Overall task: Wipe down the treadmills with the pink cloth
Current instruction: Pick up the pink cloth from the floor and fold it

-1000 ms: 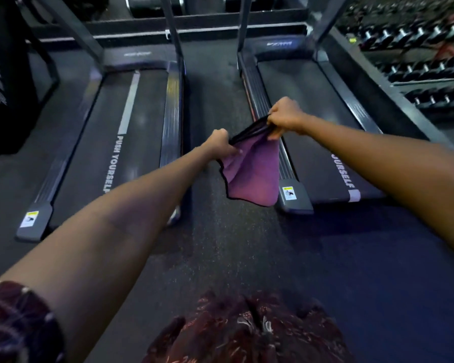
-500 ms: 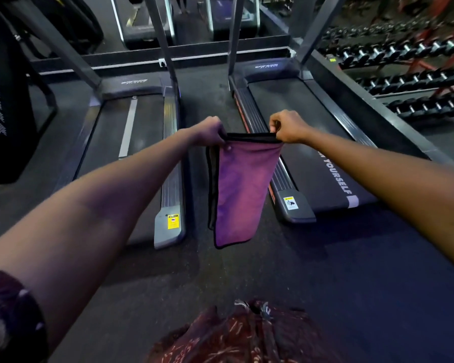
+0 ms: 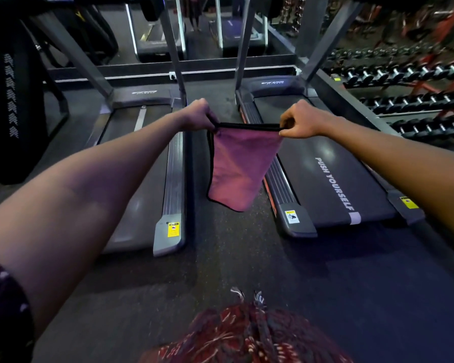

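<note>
Pink cloth (image 3: 240,169) hanging mid-frame, left hand (image 3: 198,115) and right hand (image 3: 300,119) pinching its black-trimmed top corners, stretched apart, treadmills at left (image 3: 142,163) and right (image 3: 333,176) below.

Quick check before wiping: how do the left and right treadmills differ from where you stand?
The right treadmill shows its whole belt with PUSH YOURSELF lettering; the left treadmill has its belt largely hidden behind the forearm. The right one's near side rail has an orange edge; the left one's is plain grey. Both have yellow warning stickers on their end caps, and neither is touched by the pink cloth.
</note>
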